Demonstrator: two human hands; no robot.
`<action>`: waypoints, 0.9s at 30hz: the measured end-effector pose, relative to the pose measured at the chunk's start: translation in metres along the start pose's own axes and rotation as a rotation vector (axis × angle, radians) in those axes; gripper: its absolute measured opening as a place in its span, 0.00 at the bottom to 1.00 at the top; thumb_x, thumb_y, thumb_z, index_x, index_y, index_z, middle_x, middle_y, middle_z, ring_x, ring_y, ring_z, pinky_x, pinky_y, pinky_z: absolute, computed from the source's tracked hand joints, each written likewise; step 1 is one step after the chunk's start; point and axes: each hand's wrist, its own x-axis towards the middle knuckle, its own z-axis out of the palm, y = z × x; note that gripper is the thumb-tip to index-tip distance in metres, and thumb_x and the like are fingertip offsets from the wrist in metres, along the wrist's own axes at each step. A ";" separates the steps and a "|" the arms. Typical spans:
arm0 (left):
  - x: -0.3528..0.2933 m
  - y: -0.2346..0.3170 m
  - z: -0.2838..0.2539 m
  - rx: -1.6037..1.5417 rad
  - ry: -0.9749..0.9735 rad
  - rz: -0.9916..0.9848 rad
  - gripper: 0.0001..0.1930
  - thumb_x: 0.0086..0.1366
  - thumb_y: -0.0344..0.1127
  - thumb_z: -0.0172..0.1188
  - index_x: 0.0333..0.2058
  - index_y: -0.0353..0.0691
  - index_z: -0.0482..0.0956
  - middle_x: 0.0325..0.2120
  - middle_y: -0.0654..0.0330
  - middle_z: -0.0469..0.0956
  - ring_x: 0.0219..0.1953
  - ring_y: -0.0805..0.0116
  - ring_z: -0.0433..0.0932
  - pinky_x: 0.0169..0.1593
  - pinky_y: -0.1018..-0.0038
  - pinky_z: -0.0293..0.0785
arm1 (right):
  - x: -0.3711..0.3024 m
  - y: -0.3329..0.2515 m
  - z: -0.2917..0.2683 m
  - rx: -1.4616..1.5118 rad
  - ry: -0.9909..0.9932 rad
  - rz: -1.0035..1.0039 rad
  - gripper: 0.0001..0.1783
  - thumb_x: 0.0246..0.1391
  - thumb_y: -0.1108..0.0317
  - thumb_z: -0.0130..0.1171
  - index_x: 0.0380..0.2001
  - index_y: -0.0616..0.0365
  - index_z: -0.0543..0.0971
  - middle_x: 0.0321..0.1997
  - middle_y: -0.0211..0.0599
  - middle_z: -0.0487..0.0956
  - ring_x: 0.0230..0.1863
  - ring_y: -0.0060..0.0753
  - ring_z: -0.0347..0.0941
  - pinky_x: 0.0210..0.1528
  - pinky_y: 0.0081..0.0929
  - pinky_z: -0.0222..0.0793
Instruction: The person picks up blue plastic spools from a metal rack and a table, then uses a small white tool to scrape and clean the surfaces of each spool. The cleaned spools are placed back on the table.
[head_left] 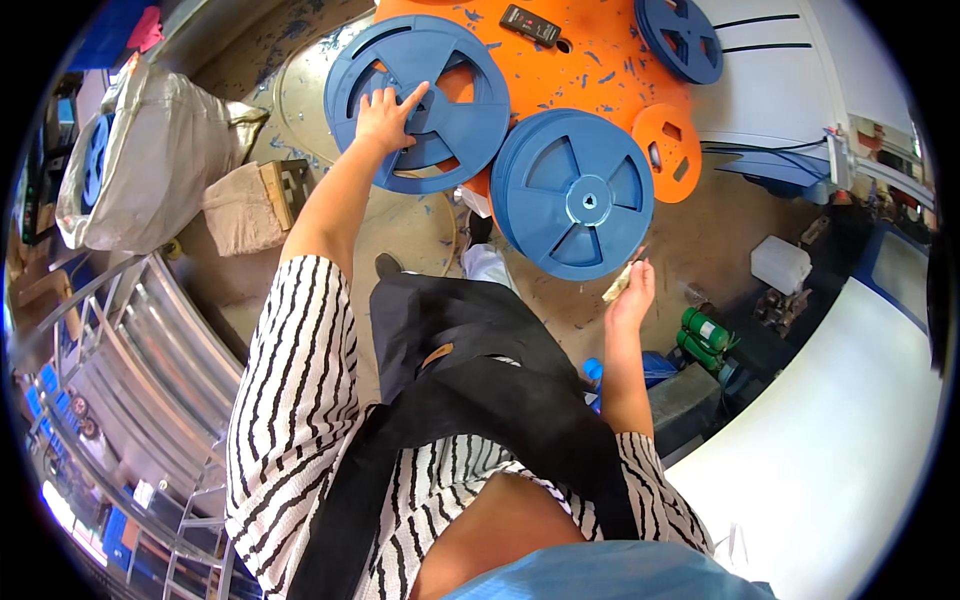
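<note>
My left hand (pixel 384 120) lies spread on the face of a large blue plastic reel (pixel 470 75) at the orange table, its fingers apart near the hub. Just right of it stands a stack of blue reels (pixel 622 180), the top one with a round centre hub and several cut-out windows. Below that stack's lower right rim, my right hand (pixel 631 297) is closed around a small tool with a pale, wrapped-looking handle (pixel 617 284). A thin dark end seems to stick out toward the reel; its exact kind is too small to make out.
Blue shavings litter the orange table (pixel 590 60), which also carries a black handheld device (pixel 530 25). Another blue reel (pixel 680 40) sits at its far right, above an orange disc (pixel 667 152). A large pale sack (pixel 150 160) and a cloth-covered box (pixel 240 215) stand left.
</note>
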 end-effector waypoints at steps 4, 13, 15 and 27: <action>0.002 0.010 0.022 -0.200 0.073 -0.151 0.53 0.47 0.38 0.68 0.68 0.72 0.45 0.43 0.47 0.69 0.48 0.46 0.70 0.49 0.57 0.71 | -0.023 0.000 0.008 0.014 -0.019 -0.036 0.14 0.65 0.69 0.48 0.51 0.61 0.72 0.42 0.27 0.75 0.42 0.19 0.70 0.47 0.19 0.65; -0.090 -0.031 -0.076 -0.903 0.187 -0.151 0.51 0.47 0.50 0.69 0.68 0.54 0.51 0.40 0.46 0.74 0.44 0.50 0.76 0.48 0.65 0.73 | -0.095 -0.006 0.053 0.022 -0.217 -0.023 0.08 0.64 0.70 0.49 0.41 0.62 0.74 0.41 0.36 0.77 0.41 0.25 0.74 0.44 0.24 0.68; -0.138 -0.021 -0.125 -1.266 0.022 -0.184 0.50 0.50 0.45 0.71 0.69 0.53 0.51 0.36 0.56 0.73 0.40 0.63 0.75 0.47 0.71 0.71 | -0.112 -0.027 0.085 -0.048 -0.460 0.031 0.07 0.63 0.70 0.50 0.39 0.62 0.73 0.32 0.34 0.77 0.34 0.24 0.75 0.37 0.23 0.70; -0.281 0.035 -0.234 -1.516 0.350 0.015 0.50 0.52 0.38 0.72 0.69 0.56 0.50 0.38 0.61 0.72 0.43 0.69 0.73 0.53 0.69 0.69 | -0.177 -0.115 0.182 -0.458 -1.212 -0.382 0.08 0.55 0.67 0.61 0.26 0.60 0.77 0.21 0.25 0.72 0.24 0.16 0.67 0.25 0.17 0.61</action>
